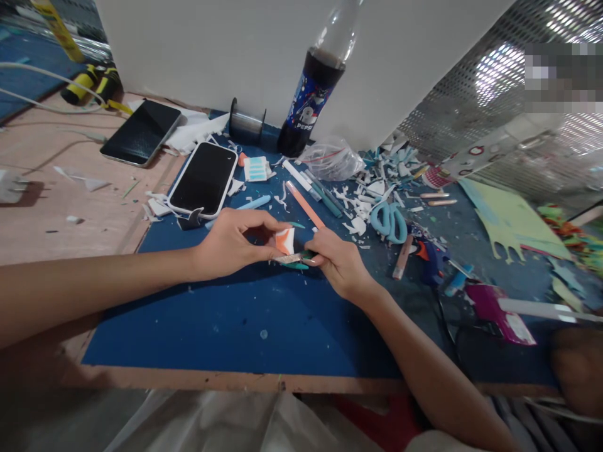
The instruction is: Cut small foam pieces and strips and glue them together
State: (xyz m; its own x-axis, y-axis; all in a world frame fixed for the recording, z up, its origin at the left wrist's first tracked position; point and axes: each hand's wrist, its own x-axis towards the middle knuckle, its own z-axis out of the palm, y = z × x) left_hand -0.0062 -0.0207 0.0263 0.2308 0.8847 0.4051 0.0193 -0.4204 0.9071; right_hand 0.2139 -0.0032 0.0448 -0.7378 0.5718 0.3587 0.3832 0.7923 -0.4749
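Note:
My left hand [235, 242] pinches a small white-and-orange craft piece [284, 241] with teal parts sticking out above and below it. Close against its right side, my right hand [340, 260] has its fingers closed; a thin, flat edge shows near the fingertips, but what they grip is mostly hidden. An orange stick [304, 204] runs up and left from behind the right knuckles; whether that hand touches it I cannot tell. Both hands are just above the blue mat [245, 333]. Behind the left hand lies a light-blue stick [254, 203].
A white-framed phone [204, 179] and a black tablet [141, 133] lie at left. A Pepsi bottle [311, 94] stands behind, beside a wire spool [247, 125]. Blue scissors [389, 222], a glue gun [433, 263] and white scraps [360, 223] spread rightward. Another person's blurred hand [577, 367] is at far right.

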